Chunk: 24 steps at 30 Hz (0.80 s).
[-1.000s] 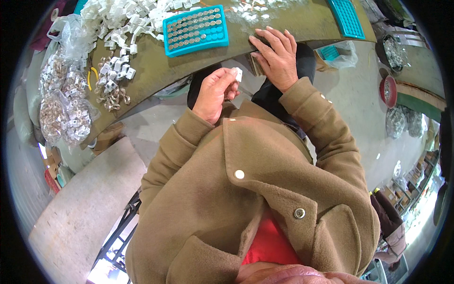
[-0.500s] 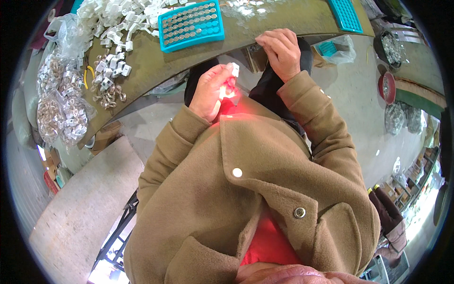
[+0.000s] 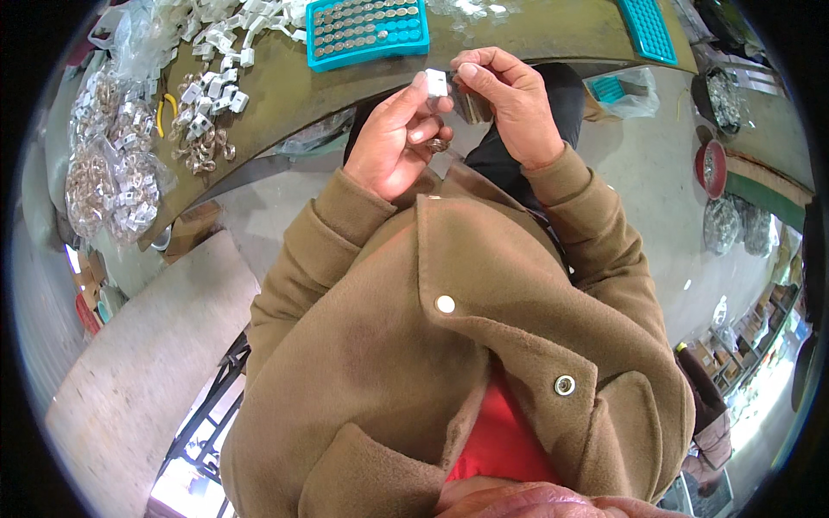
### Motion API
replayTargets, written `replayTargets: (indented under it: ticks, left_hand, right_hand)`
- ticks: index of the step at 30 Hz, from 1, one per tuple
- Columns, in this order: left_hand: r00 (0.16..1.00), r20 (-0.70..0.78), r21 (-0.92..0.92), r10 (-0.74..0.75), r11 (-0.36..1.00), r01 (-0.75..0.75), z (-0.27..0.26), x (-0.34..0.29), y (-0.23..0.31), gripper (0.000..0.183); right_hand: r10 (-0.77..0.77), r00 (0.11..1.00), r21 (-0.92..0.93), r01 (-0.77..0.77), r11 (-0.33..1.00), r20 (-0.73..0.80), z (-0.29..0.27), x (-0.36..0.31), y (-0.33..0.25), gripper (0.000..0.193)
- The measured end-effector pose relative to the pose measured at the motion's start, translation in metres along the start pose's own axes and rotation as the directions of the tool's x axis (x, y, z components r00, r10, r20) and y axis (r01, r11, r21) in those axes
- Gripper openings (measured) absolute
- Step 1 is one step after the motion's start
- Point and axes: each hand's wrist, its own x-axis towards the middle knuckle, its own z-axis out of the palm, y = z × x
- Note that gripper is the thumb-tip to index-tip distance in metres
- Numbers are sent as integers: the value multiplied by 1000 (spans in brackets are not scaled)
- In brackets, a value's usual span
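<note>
My left hand (image 3: 399, 142) holds a small white plastic case (image 3: 437, 84) upright between thumb and fingers. A brownish, shiny loop (image 3: 439, 145) hangs by its lower fingers; whether it joins the case is hidden. My right hand (image 3: 516, 102) is beside the case, thumb and forefinger pinched together. What the pinch holds, if anything, is too small to make out. Both hands are over my lap, just off the table's near edge. Beyond them on the table is a blue tray (image 3: 370, 59) with rows of round silver discs and several bare slots at its near right.
Left on the table (image 3: 285, 99) lie white cases with loops (image 3: 207, 108), yellow-handled pliers (image 3: 164, 114) and stuffed clear bags (image 3: 112, 194). White parts (image 3: 250, 22) are heaped behind. A second blue tray (image 3: 648, 33) lies at the right, above a plastic bag (image 3: 637, 99). A red bowl (image 3: 711, 168) is farther right.
My right hand has come left and its fingers have closed beside the white case. My left hand has turned and moved slightly right. The red glow on it has gone out.
</note>
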Motion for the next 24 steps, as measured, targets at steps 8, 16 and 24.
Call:
replayTargets:
  ticks: [8,16,24]
  left_hand:
    - [1000,-14,11,-2,1000,2,1,-3,2,29]
    - [985,-78,230,153,964,-131,-4,0,-1,23]
    - [955,-201,291,218,944,-154,-5,3,0,20]
  right_hand:
    - [-123,992,-1,123,992,31,21,-4,5,11]
    - [-388,914,-561,386,732,122,19,2,10,8]
    - [-523,774,-734,579,356,356,18,7,0,12]
